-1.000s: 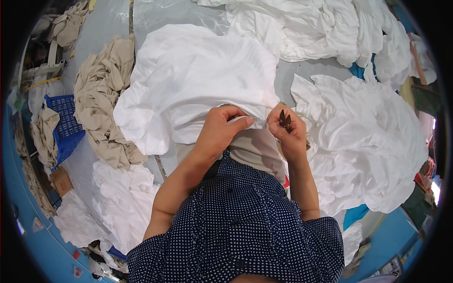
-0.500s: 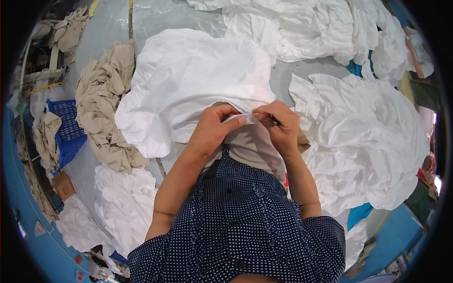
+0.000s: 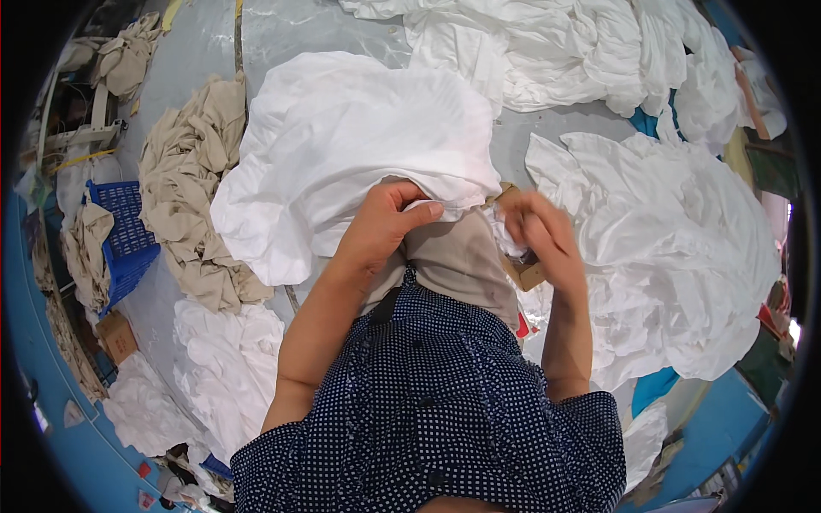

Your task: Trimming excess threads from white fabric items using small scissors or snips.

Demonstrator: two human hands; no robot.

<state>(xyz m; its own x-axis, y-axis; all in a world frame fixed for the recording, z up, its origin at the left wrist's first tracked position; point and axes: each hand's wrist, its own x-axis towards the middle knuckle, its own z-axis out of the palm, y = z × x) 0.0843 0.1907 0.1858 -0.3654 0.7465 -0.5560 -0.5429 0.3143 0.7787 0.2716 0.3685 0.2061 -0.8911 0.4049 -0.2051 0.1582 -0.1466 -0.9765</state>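
Note:
A white garment [image 3: 359, 128] lies spread in front of me, its near edge reaching my lap. My left hand [image 3: 389, 222] is closed on that edge, thumb on top and fingers tucked under the cloth. My right hand [image 3: 547, 235] is away from the garment, above a small open cardboard box [image 3: 526, 274] with whitish scraps in it. Its fingers look curled but are smeared by motion, so whether they hold anything does not show.
A beige cloth heap [image 3: 192, 179] lies at left, beside a blue plastic basket [image 3: 126, 239]. White cloth piles [image 3: 667, 248] fill the right side, and more white cloth [image 3: 547, 51] lies at the far side. Another person's arm [image 3: 753, 103] shows at the far right.
My right hand has left the garment's edge and moved right, over the cardboard box. My left hand keeps its pinch on the edge in nearly the same place.

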